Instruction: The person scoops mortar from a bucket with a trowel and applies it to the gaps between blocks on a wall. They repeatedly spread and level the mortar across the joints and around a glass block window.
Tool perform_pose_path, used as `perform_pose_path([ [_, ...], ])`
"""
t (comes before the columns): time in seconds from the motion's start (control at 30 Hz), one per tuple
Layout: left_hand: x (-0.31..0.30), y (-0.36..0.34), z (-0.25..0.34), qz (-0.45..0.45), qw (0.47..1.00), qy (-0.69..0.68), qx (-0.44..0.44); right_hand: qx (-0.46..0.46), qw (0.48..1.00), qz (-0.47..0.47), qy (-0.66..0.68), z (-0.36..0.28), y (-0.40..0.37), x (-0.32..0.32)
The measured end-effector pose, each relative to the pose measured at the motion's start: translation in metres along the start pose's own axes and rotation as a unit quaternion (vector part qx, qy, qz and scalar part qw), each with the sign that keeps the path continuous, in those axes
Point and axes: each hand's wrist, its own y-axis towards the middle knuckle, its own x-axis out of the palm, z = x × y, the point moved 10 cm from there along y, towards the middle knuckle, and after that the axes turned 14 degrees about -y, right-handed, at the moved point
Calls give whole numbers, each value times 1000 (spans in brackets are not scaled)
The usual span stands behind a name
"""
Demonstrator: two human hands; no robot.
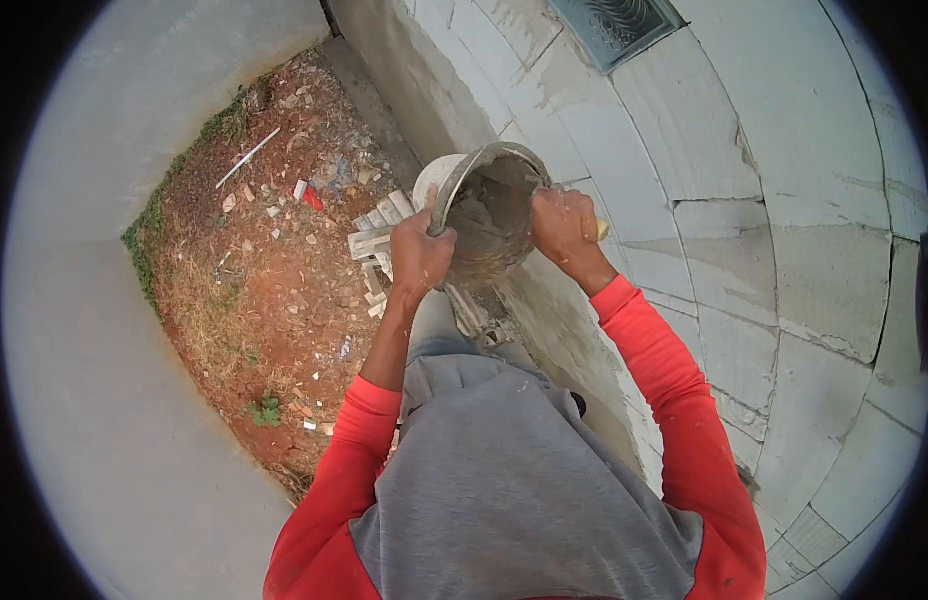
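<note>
A round bucket with wet grey mortar inside is held up in front of my body, its opening tilted toward me. My left hand is closed round the left side of the rim. On the right, my right hand is closed at the rim, and a pale yellowish handle end sticks out beside it; the rest of that tool is hidden. Behind the bucket's left side shows a white rounded object, partly covered.
Pale block wall with mortar joints rises close on the right, with a patterned vent at the top. Stacked light strips lie below left. Reddish ground holds rubble, a white stick and weeds. A grey wall stands left.
</note>
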Motion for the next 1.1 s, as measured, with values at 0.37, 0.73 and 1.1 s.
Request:
perform_pose_path([
  [0.37, 9, -9, -13, 49, 992, -62, 101, 44, 931, -111, 344, -26, -19, 129],
  [0.73, -5, -26, 7, 96, 984, 42, 145, 12, 996, 64, 55, -10, -48, 6],
  [1.1, 0, -38, 0, 70, 990, -101, 65, 62, 889, -99, 443, -40, -64, 73],
])
